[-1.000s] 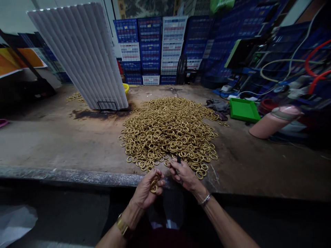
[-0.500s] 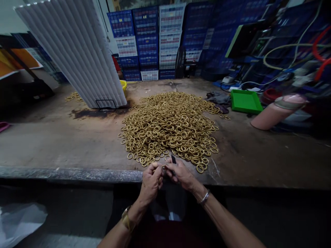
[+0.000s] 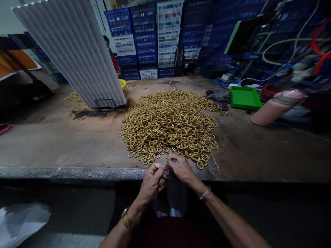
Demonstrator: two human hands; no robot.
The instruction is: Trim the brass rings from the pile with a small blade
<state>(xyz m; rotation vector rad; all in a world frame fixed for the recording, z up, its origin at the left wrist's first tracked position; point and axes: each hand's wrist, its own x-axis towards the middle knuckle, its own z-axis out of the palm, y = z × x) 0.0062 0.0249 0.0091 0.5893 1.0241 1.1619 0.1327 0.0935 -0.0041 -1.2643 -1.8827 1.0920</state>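
Note:
At the front edge of the table, my left hand is closed in a pinch on a brass-coloured ring. Another bit of gold shows under its curled fingers. My right hand is also closed, its thumb and forefinger meeting just beside that ring. A small greyish patch shows between its fingers, but what it holds is too hidden to name. Just beyond both hands lies a wide heap of loose brass-coloured rings, with single rings scattered along its near edge.
A tall ribbed white panel leans in a black wire stand left of the heap. To the right are a green tray, a dark cloth and a pink cylinder. Blue and white crates stack behind. A person is partly hidden behind the panel.
My right hand has turned and shifted slightly up and right; the dark flat piece that stuck up from it no longer shows. My left hand keeps its pinch. More of the person behind the panel shows.

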